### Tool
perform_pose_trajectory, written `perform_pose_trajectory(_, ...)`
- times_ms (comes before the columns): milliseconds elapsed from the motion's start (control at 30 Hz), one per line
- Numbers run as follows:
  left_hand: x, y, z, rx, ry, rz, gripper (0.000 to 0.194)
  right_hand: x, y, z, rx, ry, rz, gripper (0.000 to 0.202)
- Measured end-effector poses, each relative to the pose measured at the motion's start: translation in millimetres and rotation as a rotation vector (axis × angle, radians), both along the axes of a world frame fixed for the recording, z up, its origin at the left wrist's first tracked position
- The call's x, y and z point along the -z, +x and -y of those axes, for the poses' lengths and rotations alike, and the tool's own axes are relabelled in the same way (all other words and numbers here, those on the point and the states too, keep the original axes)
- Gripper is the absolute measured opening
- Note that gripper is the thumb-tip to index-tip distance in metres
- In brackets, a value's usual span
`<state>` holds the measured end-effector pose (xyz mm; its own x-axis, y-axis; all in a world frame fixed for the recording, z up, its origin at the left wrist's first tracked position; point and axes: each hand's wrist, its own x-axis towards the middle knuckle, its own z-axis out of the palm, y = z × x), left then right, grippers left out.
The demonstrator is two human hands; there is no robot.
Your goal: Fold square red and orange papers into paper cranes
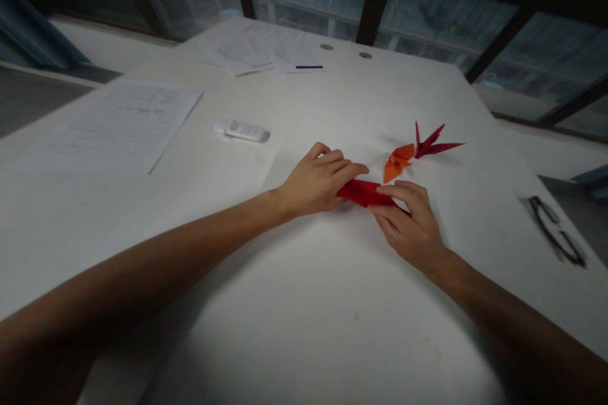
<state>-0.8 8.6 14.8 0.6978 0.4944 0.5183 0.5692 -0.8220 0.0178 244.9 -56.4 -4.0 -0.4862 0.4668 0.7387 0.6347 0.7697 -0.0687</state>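
Observation:
A folded piece of red paper (365, 192) is held between both hands just above the white table. My left hand (319, 181) grips its left end, thumb toward the paper and fingers curled over it. At the other end, my right hand (412, 220) pinches the paper between thumb and fingers. The parts of the paper under the fingers are hidden. Just beyond the right hand lies an orange folded-paper figure (398, 163), and touching or close behind it stands a red origami crane (431, 143) with pointed tips.
On the white table (304, 316) lie a white remote control (240, 131), printed sheets (118, 123) at the left and more papers (259, 50) at the back with a black strip (309, 67). Eyeglasses (555, 231) rest near the right edge. Dark-framed windows stand behind the table.

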Motion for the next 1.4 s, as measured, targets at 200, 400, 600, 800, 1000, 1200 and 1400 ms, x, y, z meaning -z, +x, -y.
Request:
perform_pose_trajectory(200,0.7,-2.6,-3.2,0.075,0.109,-0.161,0.020,-1.3,-4.6,3.0,-0.021,0.014,0.158,0.044)
perform_pose_trajectory(400,-12.2,-8.3,-7.4,0.258,-0.254,-0.248,0.031,1.6,-5.9,-0.7,-0.069,-0.251,0.173,0.029)
perform_pose_trajectory(600,-14.5,-12.4,-8.4,0.283,-0.422,-0.206,0.043,0.1,-5.6,0.7,-0.060,-0.338,0.160,0.024)
perform_pose_trajectory(800,-11.2,-10.9,-8.6,0.281,-0.405,-0.186,0.027,-0.2,-5.8,1.4,-0.053,-0.364,0.130,0.022)
perform_pose_trajectory(1000,-12.3,-10.1,-9.0,0.282,-0.405,-0.168,0.016,-0.1,-4.5,-1.8,0.018,-0.422,0.099,0.014)
perform_pose_trajectory(1200,-11.9,-4.1,-3.4,0.204,-0.449,-0.131,0.024,-0.7,-3.9,-6.4,0.103,-0.500,0.098,0.012)
perform_pose_trajectory(1400,-7.1,3.2,2.5,0.130,-0.350,-0.176,0.027,1.5,-4.7,-9.3,0.184,-0.506,0.105,0.007)
